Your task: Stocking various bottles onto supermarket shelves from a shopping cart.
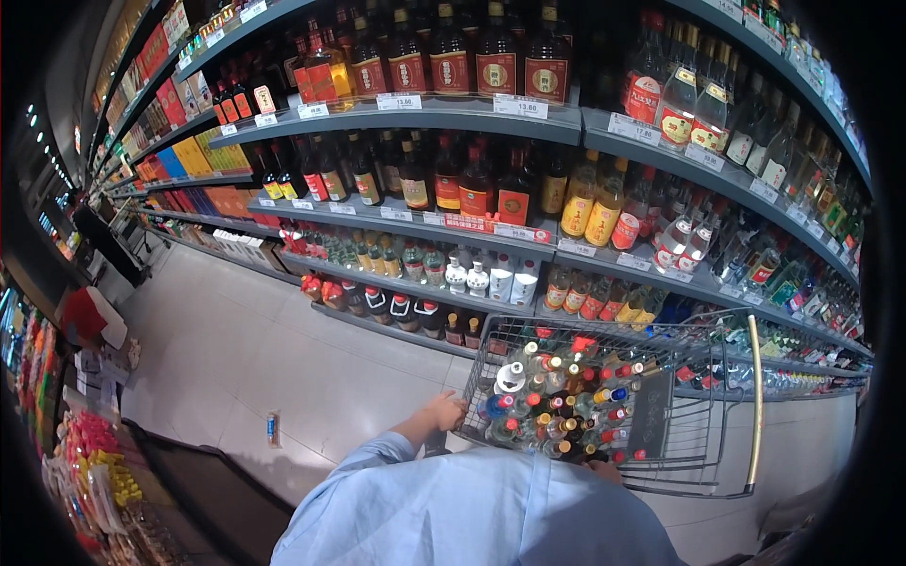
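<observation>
A metal-wire shopping cart (716, 424) stands sideways before me, with its pale handle bar (754, 403) at the right end. Many glass liquor bottles (563, 403) stand packed upright in its basket, their caps red, gold, white and blue. A round white bottle (509, 378) is among them near the left end. My left hand (446, 412) grips the wire rim at the cart's left end. Close to the basket's near side is my right hand (603, 470), mostly hidden by my blue shirt, so its grip cannot be made out.
Shelves (417, 117) of liquor bottles with price tags rise behind the cart. On the tiled floor (233, 339) lies a small blue-labelled packet (272, 429). Bagged goods (102, 474) fill a display at lower left. A person in dark clothing (106, 237) is farther down the aisle, beside another cart (138, 226).
</observation>
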`<control>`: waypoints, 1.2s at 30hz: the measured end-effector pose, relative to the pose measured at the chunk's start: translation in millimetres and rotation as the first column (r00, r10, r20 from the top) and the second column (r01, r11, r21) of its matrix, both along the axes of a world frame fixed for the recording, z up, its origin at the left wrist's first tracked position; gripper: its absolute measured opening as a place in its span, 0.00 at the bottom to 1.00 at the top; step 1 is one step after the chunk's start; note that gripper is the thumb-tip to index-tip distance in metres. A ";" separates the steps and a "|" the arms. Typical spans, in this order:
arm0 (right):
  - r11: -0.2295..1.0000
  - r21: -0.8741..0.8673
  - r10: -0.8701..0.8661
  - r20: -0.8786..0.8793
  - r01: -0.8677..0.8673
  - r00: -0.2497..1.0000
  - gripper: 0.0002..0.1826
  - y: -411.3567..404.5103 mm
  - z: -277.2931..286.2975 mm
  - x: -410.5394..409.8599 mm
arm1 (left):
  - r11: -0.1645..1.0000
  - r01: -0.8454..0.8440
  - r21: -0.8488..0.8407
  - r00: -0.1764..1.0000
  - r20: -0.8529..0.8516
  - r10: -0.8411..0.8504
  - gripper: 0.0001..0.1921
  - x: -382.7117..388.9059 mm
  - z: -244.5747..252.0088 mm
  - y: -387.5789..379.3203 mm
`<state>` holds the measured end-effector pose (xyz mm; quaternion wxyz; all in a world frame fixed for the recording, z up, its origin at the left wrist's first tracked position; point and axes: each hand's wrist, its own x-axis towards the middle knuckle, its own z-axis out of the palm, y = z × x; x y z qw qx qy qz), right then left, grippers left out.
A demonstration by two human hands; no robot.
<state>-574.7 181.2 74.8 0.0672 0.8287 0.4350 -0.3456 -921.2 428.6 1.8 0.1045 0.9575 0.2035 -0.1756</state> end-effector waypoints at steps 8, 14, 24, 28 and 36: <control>0.975 -0.100 0.191 -0.105 -0.201 0.976 0.24 38.5 16.1 -19.2 | 0.986 -0.090 -0.143 0.940 0.315 0.132 0.12 -13.7 42.0 104.7; 0.873 0.418 0.289 -0.029 -0.251 0.957 0.16 214.8 136.2 -47.5 | 0.984 -0.176 0.030 0.727 0.678 0.110 0.13 -15.2 182.4 219.3; -0.034 0.994 0.221 0.112 -0.107 0.969 0.28 572.0 431.3 -141.9 | 0.793 -0.402 0.457 0.220 0.889 -0.401 0.20 45.8 438.4 361.8; -0.018 0.996 -0.081 0.083 -0.085 0.993 0.33 646.2 486.7 -171.4 | 0.760 -0.473 0.446 0.258 0.895 -0.364 0.19 46.7 446.4 403.7; 0.004 1.000 -0.147 0.031 -0.030 0.989 0.28 719.8 493.7 -142.3 | 0.770 -0.419 0.481 0.203 0.876 -0.437 0.06 46.8 425.6 419.6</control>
